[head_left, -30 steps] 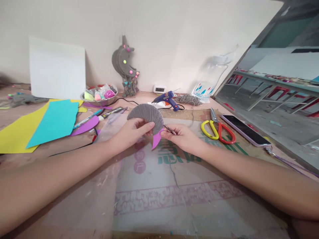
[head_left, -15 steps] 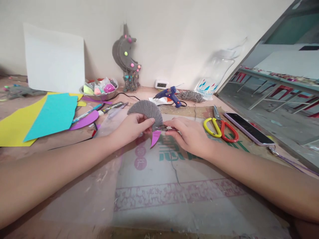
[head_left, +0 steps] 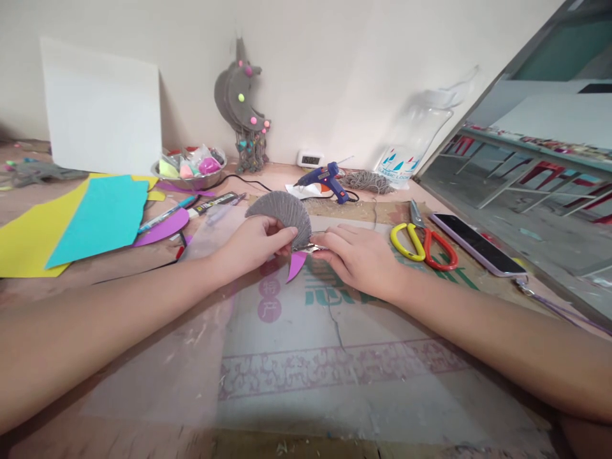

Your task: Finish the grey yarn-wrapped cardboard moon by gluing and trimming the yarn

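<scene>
A crescent (head_left: 281, 213), purple under tight turns of grey yarn, is held upright above the table. Its lower tip (head_left: 296, 266) is bare purple. My left hand (head_left: 261, 245) is closed on the crescent, thumb across its front face and fingers behind. Close by the lower end of the yarn winding, my right hand (head_left: 358, 260) pinches a small shiny grey piece (head_left: 312, 248), too small to make out. A strand of grey yarn (head_left: 336, 322) lies below, on the clear printed plastic sheet (head_left: 287, 417).
A blue glue gun (head_left: 327, 180), a grey yarn bundle (head_left: 368, 183) and a small clock (head_left: 310, 159) stand behind. To the right lie scissors (head_left: 425, 245) and a phone (head_left: 478, 244). At left are coloured sheets (head_left: 102, 220) and a metal bowl (head_left: 191, 182). A decorated grey crescent (head_left: 243, 105) hangs behind.
My right hand's fingers have shifted slightly, and the shiny piece shows more clearly at their tips. The crescent and my left hand stay almost in place.
</scene>
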Demonstrator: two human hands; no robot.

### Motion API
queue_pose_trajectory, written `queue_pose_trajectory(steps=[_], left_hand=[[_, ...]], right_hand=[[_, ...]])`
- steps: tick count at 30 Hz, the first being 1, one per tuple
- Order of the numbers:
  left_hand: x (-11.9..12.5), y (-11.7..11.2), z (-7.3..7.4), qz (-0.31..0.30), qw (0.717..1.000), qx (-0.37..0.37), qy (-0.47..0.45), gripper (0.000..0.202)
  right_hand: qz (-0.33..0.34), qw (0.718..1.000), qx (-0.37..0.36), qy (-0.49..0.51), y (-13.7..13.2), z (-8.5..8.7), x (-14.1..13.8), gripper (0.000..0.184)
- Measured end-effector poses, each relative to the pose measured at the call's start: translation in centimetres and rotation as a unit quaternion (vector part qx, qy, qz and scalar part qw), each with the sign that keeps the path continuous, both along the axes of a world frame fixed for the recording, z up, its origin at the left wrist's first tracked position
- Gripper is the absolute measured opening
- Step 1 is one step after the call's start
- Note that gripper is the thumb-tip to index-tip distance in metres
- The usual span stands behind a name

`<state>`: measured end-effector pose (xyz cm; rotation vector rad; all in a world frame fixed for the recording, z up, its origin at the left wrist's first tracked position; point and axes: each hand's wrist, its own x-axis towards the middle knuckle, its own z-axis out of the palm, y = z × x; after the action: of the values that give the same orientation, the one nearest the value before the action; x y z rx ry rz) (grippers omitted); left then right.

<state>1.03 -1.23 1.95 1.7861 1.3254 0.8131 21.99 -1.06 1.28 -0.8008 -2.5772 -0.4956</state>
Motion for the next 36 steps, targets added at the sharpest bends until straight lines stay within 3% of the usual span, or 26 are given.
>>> queue_pose_trajectory(steps=[14,23,36], left_hand=[[0.12,0.0,-0.12,0.003,0.999,-0.031,-0.007,0.035],[0.09,0.21,0.09,0.0,1.0,0.009,-0.005,0.034],[0.1,0.07,0.25,0.0,1.0,0.017,0.009,0.033]], right_hand=[[0.006,0.999,-0.007,-0.041,0.03,0.08,0.03,0.028],[-0.009,0.999,-0.021,0.031,-0.02,-0.18,0.24,0.022],[-0.01,0.998,-0.066,0.021,-0.04,-0.2,0.14,0.025]])
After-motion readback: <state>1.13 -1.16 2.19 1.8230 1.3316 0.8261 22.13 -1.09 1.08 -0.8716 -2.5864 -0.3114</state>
